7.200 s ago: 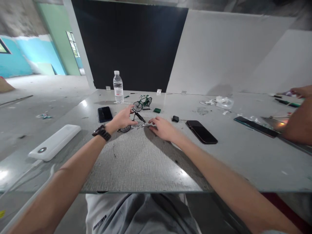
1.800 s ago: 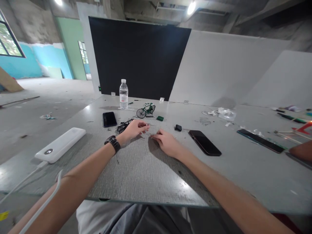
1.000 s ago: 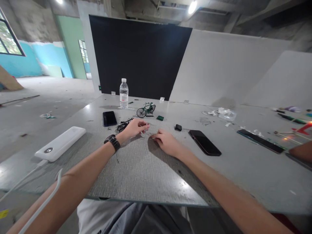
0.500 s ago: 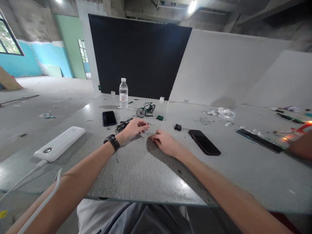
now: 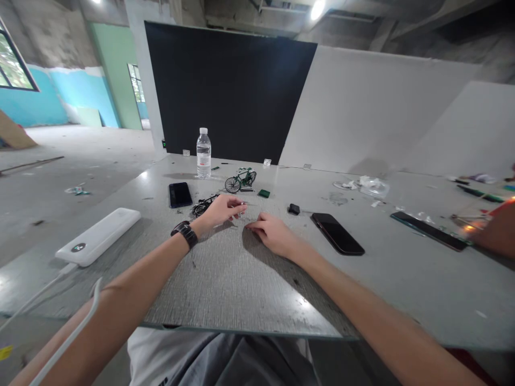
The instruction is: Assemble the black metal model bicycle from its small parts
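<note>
The left hand (image 5: 219, 210) lies on the desk (image 5: 225, 279) with its fingers curled, the fingertips pinching a small metal part (image 5: 242, 204) too small to make out. Just behind its knuckles sits a dark, partly built model bike (image 5: 203, 205), touching or nearly touching the hand. The right hand (image 5: 273, 234) rests palm down just beside the left, fingers loosely bent and tips on the desk; whether it pinches anything cannot be told. A watch (image 5: 185, 234) is on the left wrist. Farther back stands a finished green bike (image 5: 240, 180), upright, with a small green piece (image 5: 264, 193) beside it and a bottle (image 5: 203, 154) to its left. A phone (image 5: 179, 194) lies left of the dark bike, another phone (image 5: 337, 233) right of the right hand, and a small black object (image 5: 294, 209) between them. A white power bank (image 5: 98, 236) lies well to the left. Another person's arm (image 5: 497, 233) shows at the right edge.
</note>
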Available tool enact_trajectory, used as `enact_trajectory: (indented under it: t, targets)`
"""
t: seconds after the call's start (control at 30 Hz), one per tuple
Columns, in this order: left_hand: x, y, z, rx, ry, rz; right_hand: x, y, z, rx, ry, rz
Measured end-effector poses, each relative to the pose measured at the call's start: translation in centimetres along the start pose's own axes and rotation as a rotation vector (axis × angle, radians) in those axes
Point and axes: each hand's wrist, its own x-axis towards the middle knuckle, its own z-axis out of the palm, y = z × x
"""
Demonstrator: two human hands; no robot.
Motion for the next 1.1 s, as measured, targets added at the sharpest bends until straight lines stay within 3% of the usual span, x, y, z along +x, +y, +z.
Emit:
enact_trajectory:
  t: [0.2, 0.4, 0.53, 0.67, 1.1]
  targets:
    - [-0.1, 0.1, 0.0, -0.038, -0.010, -0.012, 0.0, 0.1, -0.1, 0.035, 0.045, 0.001]
    - [-0.4, -0.2, 0.5, -0.241, -0.042, -0.025, -0.3, 0.2, -1.2, 0.092, 0.312, 0.008]
    - [-0.3, -0.2, 0.6, -0.426, -0.128, -0.087, -0.4, -0.3, -1.5, 0.102, 0.426, -0.003]
    - [-0.3, 0.1, 0.6, -0.470, -0.175, -0.132, -0.5, -0.4, -1.2, 0.096, 0.433, -0.040]
    - [-0.4, 0.6, 1.6, -0.406, -0.025, -0.180, -0.6, -0.7, -0.3, 0.111, 0.413, -0.160]
